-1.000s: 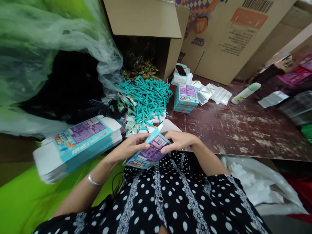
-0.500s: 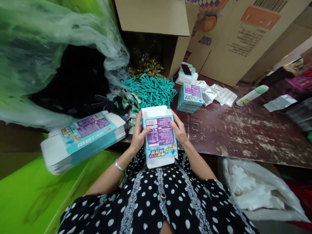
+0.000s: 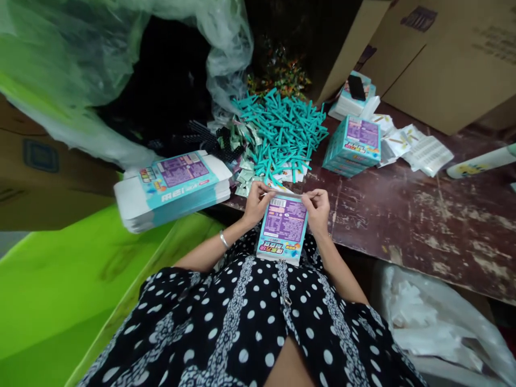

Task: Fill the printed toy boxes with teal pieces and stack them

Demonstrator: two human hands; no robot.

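Note:
A small teal and purple printed carton (image 3: 283, 228) rests upright on my lap against the table edge. My left hand (image 3: 255, 201) pinches its top left corner and my right hand (image 3: 318, 208) pinches its top right corner, both with fingers curled on the top flap. Just beyond lies a heap of teal plastic sticks (image 3: 284, 129) and small folded paper packets (image 3: 242, 174). A stack of flat unfolded cartons (image 3: 173, 185) sits to my left.
A worn brown table (image 3: 419, 215) carries a pile of made-up teal boxes (image 3: 352, 145), white leaflets (image 3: 427, 155) and a pale tube (image 3: 479, 163). Large cardboard boxes (image 3: 451, 59) stand behind. A clear plastic bag (image 3: 121, 48) holds black parts; a lime green bin (image 3: 60, 290) is at my left.
The carton's white end flaps have been folded in, so it looks shorter. Both hands have shifted from its sides to its top edge. The camera has tilted down and right.

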